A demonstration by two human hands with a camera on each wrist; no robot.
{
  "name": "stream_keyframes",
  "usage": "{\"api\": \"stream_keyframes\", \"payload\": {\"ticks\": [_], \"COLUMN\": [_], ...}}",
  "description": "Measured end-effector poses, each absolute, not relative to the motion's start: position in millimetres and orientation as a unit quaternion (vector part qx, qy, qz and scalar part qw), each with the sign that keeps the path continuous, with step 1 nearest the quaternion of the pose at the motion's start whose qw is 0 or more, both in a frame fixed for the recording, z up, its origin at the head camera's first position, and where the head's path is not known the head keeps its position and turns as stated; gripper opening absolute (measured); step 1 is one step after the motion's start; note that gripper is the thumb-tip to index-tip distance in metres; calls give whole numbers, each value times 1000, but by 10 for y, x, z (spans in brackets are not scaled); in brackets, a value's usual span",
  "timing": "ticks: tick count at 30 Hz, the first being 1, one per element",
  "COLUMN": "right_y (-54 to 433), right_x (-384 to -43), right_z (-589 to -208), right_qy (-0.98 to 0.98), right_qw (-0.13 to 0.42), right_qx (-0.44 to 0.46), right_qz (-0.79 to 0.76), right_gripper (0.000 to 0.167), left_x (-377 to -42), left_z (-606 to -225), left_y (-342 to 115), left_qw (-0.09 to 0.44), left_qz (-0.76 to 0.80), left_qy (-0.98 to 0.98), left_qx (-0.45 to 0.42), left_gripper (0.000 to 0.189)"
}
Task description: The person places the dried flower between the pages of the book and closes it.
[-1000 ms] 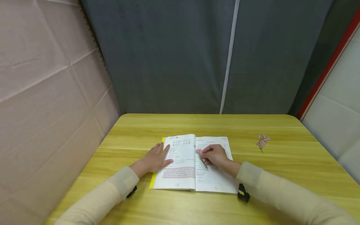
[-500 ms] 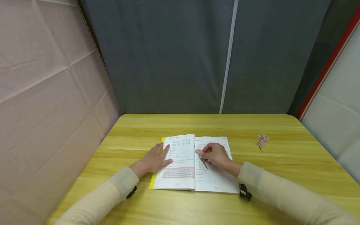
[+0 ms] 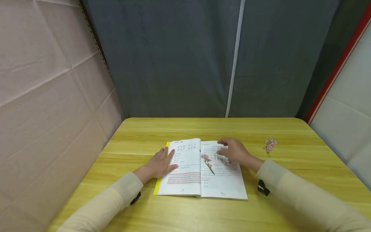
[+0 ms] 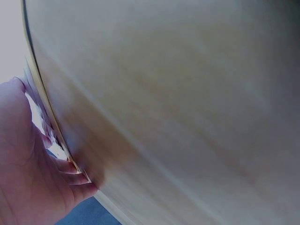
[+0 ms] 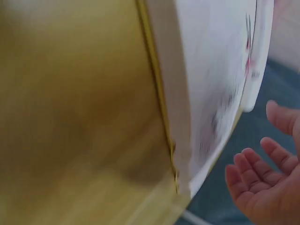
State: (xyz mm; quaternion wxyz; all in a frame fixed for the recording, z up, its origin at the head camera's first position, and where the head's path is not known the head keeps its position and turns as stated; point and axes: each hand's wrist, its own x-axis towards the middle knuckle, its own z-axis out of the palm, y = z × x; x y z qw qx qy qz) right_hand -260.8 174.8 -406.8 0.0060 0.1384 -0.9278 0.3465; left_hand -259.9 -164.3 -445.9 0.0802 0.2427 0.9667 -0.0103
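Observation:
An open book [image 3: 185,180] with a yellow cover edge lies on the table. My left hand [image 3: 158,163] rests on its left page, fingers spread near the outer edge; in the left wrist view the left hand [image 4: 42,173] shows against the book's edge. A pink flower sprig [image 3: 208,163] with a thin green stem lies slanted on the right page, close to the centre fold. Above the upper part of that page is my right hand [image 3: 236,151], apart from the sprig. In the right wrist view, the right hand [image 5: 267,173] has loosely bent fingers with nothing between them.
A second pink flower sprig [image 3: 270,147] lies on the wooden table [image 3: 295,180], right of the book. A dark grey curtain [image 3: 174,64] hangs behind the table, a pale cloth wall [image 3: 58,96] stands to the left, and a white panel [image 3: 353,106] is at the right.
My right hand let go of the flower sprig and moved up and right, its fingers opening. The sprig stays on the right page. My left hand has not moved.

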Motion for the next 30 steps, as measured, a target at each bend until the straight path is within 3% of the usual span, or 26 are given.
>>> {"api": "stream_keyframes", "payload": {"ticks": [16,30], "right_y": [2227,2376], "right_x": [-2937,-2995], "right_z": [-4262,-4396], "right_qy": [-945,-948], "right_qw": [7,-30], "right_qx": [284,294], "right_qz": [161,121], "right_gripper": [72,89], "left_x": [-2600,-2587], "left_z": [-4483,-4438], "left_y": [-1653,-1648], "left_qw": [71,76], "left_qz": [-18,-19], "left_qy": [965,964], "left_qx": [253,256], "left_gripper": [81,80]}}
